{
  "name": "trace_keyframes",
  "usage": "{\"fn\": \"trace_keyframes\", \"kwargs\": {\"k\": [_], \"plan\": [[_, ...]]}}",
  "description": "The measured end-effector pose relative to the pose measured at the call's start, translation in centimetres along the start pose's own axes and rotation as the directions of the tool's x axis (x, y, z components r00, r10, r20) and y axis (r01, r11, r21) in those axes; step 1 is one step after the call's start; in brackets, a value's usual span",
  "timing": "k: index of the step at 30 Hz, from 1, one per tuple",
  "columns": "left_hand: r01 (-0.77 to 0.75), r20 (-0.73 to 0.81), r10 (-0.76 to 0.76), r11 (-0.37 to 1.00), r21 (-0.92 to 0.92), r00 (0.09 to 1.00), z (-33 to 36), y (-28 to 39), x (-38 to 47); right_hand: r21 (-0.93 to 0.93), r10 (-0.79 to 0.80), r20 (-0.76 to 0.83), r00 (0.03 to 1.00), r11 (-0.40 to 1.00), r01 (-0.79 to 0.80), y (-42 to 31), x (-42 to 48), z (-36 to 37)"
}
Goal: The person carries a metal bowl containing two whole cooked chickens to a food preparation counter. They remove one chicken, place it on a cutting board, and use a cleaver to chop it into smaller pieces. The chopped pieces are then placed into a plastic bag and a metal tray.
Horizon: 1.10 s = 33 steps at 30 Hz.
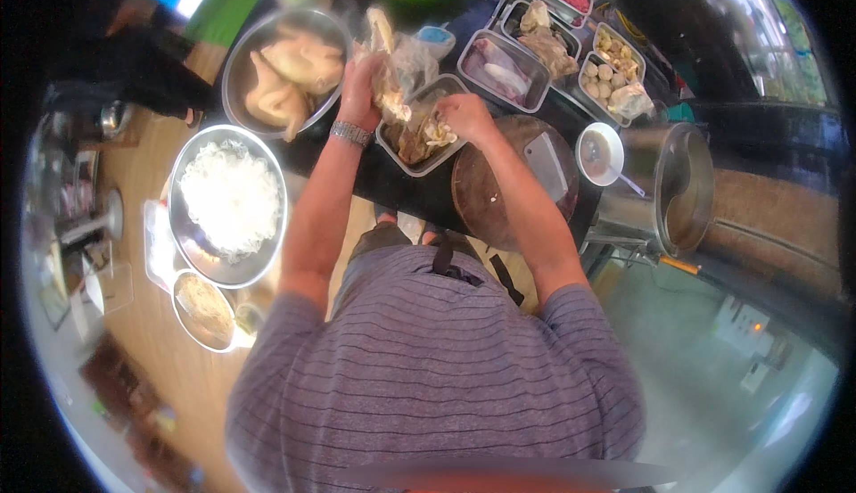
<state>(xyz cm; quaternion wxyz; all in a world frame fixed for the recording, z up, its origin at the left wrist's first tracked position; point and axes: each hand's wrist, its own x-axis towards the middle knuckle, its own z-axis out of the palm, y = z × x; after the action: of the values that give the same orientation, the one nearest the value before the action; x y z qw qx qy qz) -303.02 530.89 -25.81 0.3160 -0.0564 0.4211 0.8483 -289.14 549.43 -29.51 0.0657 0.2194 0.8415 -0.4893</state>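
My left hand (363, 92), with a metal-band wristwatch, grips a long, ragged piece of pale cooked meat (386, 88) upright above a rectangular metal container (421, 173). Brown and pale meat pieces (413, 144) lie in that container. My right hand (466, 118) reaches over its right side, fingers bent down at some pale yellowish shreds (441, 135); whether they pinch one is hidden. Just behind the container sits a crumpled clear plastic bag (413, 58). Under my right forearm is a round wooden chopping board (485, 185) with a cleaver (547, 164) lying on it.
Left stand a steel bowl (231, 85) of whole plucked chickens and a bowl of white noodles (231, 199). Metal containers of raw meat (505, 72) and meatballs (600, 82) line the back right. A white bowl with a spoon (600, 154) adjoins a divided steel pot (685, 189).
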Motion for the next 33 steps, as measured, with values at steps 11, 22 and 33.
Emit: {"fn": "trace_keyframes", "kwargs": {"k": [11, 22, 33], "plan": [[-0.019, 0.320, -0.082, 0.953, 0.301, 0.944, 8.6, -2.6, -2.5, 0.489, -0.118, -0.464, 0.878, 0.792, 0.364, -8.5, -9.2, -2.8], [-0.365, 0.691, -0.660, 0.590, 0.720, 0.296, 19.5, -13.1, -16.8, 0.795, 0.365, -0.586, 0.723, 0.090, 0.600, 6.0, -38.1, -3.6], [-0.904, 0.642, -0.636, -0.298, 0.308, 0.428, 7.0, -25.1, -20.5, 0.649, 0.958, -0.257, 0.123, 0.077, 0.757, 43.5, -58.1, 10.9]]}}
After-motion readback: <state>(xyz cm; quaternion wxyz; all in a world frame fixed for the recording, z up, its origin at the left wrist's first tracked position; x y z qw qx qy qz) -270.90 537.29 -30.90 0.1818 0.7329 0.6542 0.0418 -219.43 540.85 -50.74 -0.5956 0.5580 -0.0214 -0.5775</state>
